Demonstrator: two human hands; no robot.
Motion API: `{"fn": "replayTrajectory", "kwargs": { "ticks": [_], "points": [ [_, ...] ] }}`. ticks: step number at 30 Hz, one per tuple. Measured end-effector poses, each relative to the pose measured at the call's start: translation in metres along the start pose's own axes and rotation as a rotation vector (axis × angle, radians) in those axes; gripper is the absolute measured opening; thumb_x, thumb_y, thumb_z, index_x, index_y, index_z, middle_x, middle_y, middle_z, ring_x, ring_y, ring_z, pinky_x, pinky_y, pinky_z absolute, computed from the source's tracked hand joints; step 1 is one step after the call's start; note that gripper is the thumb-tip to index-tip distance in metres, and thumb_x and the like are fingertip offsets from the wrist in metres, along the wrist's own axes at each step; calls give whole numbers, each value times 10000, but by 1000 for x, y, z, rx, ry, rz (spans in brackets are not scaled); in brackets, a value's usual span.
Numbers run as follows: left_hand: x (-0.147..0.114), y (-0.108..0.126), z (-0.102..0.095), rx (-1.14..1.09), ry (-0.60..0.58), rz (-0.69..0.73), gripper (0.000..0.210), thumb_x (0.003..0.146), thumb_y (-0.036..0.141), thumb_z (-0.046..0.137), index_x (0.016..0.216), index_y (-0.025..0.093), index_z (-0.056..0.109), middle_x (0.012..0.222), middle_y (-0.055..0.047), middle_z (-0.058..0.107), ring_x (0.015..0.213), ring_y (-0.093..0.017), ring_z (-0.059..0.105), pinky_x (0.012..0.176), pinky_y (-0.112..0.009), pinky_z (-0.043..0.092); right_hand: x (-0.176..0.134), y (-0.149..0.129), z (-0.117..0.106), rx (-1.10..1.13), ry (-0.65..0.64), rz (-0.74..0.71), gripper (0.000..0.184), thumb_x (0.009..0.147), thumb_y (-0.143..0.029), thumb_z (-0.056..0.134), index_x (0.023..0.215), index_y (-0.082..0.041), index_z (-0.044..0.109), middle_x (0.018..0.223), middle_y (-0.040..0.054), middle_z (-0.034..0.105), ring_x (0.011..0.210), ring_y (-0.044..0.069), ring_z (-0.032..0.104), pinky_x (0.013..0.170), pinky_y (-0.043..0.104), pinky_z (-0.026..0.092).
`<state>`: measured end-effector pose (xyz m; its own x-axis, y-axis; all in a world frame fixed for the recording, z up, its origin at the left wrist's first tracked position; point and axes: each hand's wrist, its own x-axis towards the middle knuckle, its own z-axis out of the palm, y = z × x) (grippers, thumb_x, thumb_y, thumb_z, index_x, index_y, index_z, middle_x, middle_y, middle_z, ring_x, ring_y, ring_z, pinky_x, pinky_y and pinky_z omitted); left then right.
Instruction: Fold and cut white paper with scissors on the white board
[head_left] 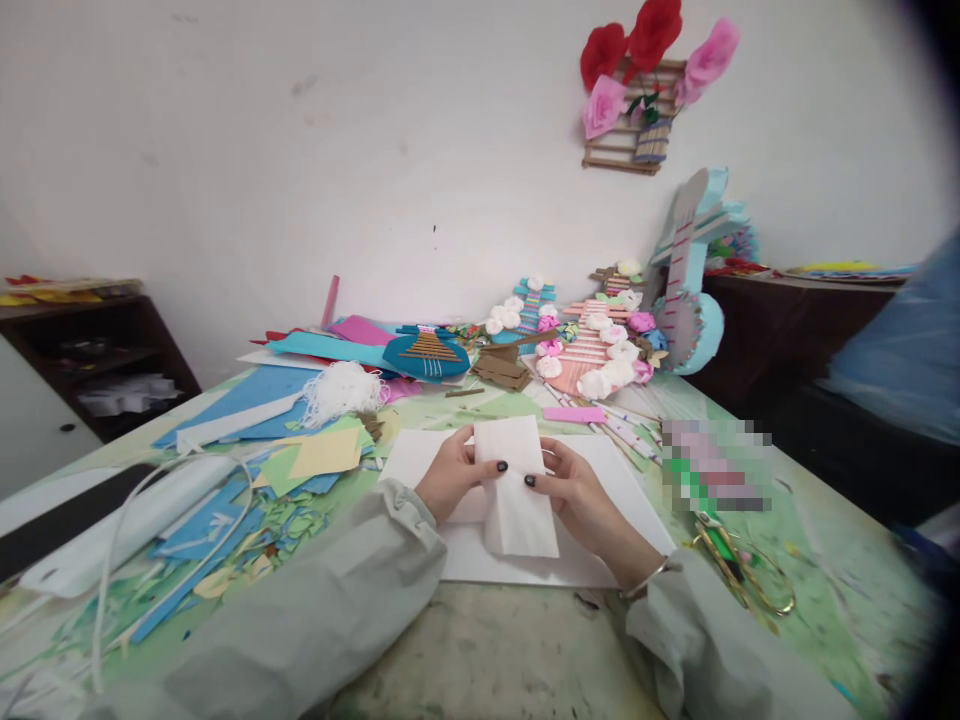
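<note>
Lots of things sit on the worktop. At the far left, a dark shelf stands by the wall. Next come a long white bar and a white cord in a big loop. Then there are blue sheets, a yellow paper, lots of little green scraps and a fluffy heap of white strings. A blue craft with brown sticks lies near the wall.

In the middle, the left hand pinches the left edge of a folded white paper, thumb on top. The paper is over a bigger white sheet. It is longer than it is wide. Its long way runs from the person toward the wall, and the near end leans a bit to the right. I can't tell if that end touches the sheet. The right hand pinches the right edge, thumb on top and fingers behind.

Past the sheet's far edge is a pink strip. Paper flowers hang on the wall. Gold-handled scissors lie farther right, and blue plastic comes last.
</note>
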<state>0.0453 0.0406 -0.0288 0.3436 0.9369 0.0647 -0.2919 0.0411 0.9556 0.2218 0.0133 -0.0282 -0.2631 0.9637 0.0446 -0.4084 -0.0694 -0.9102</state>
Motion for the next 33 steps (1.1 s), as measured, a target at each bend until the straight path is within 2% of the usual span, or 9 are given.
{"fn": "replayTrajectory", "kwargs": {
  "ticks": [5,10,13,16,19,22,26,30,33],
  "points": [
    [0,11,-3,-59,24,9,670,532,267,836,1088,138,486,882,-101,702,773,-231,673,705,-346,522,-1,-6,-5,26,10,109,407,563,-118,696,959,-153,604,913,74,699,772,223,654,663,309,486],
    [9,16,-20,-27,130,30,659,532,215,834,1080,137,478,816,-74,709,726,-208,676,683,-327,532,5,-11,-18,29,168,42,473,544,-105,695,989,-188,560,849,33,695,707,187,645,629,280,483],
    [16,18,-34,-3,232,53,627,536,175,822,1065,134,489,746,-43,699,668,-177,666,633,-282,522,10,-13,-23,-27,230,-3,574,556,-123,705,1089,-228,519,825,5,684,641,159,624,577,257,467],
    [21,18,-44,15,303,74,609,556,137,796,1081,132,489,675,-17,677,624,-157,650,586,-244,498,12,-15,-25,-26,195,-48,679,568,-129,688,1191,-283,469,834,-19,669,634,146,607,570,251,463],
    [24,17,-50,28,324,73,586,576,127,774,1086,131,485,693,-25,676,632,-157,649,599,-254,501,12,-17,-27,-10,179,-57,698,582,-136,660,1226,-319,460,834,-34,649,644,127,587,549,223,441],
    [26,17,-54,46,350,65,571,579,122,763,1081,133,491,676,-14,662,623,-141,637,593,-238,494,12,-19,-31,-4,172,-60,633,597,-159,654,1192,-324,510,877,-34,633,678,114,572,548,206,428],
    [29,14,-61,82,374,60,554,558,137,760,1051,134,508,658,-1,633,604,-122,610,571,-214,470,15,-19,-36,-30,138,-63,496,616,-219,665,1104,-264,586,862,-19,603,658,101,535,533,197,406],
    [31,8,-74,257,402,31,556,568,168,731,1071,153,496,691,-4,616,644,-146,610,618,-259,478,21,-9,-46,-341,156,-109,404,645,-254,630,1048,-245,626,812,-18,578,608,109,488,542,230,389],
    [33,3,-80,654,468,55,566,562,146,709,1087,181,501,770,-20,615,692,-182,602,706,-348,487,26,2,-57,-672,222,-166,309,648,-229,606,950,-230,674,781,-7,592,645,138,488,617,260,392]
  ]
}}
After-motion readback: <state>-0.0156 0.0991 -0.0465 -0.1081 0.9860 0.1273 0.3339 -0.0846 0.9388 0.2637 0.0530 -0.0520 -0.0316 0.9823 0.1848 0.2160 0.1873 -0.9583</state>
